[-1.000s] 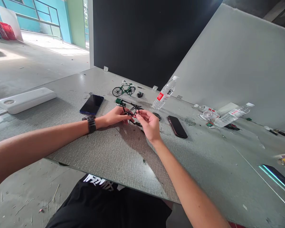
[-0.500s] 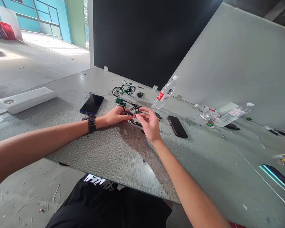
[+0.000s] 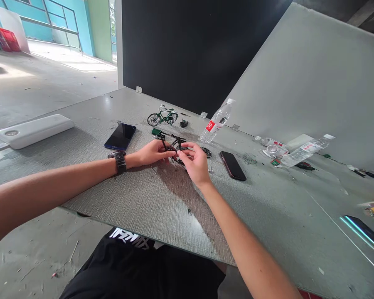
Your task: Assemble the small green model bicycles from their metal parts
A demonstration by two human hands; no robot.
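Observation:
Just above the table, my left hand (image 3: 154,153) is closed on the front part of a black model bicycle frame (image 3: 178,140). My right hand (image 3: 195,162) pinches at the middle of the same frame, thumb and fingertips close to the left thumb. Whether a small part sits between those fingertips is hidden. Past the right hand shows a spoked black wheel (image 3: 207,152). A green piece (image 3: 156,131) lies beyond the left hand. Farther back stands a finished-looking green model bicycle (image 3: 163,116), with a small black part (image 3: 183,123) beside it.
A dark blue phone (image 3: 120,136) and a white power bank (image 3: 34,129) lie to the left. On the right are another phone (image 3: 233,165), an upright water bottle (image 3: 217,121) and a tilted bottle (image 3: 307,150). A black panel (image 3: 187,54) rises behind the table.
The fingertips of my right hand have shifted slightly left along the model bicycle frame, closer to my left thumb. My left hand stays nearly in place.

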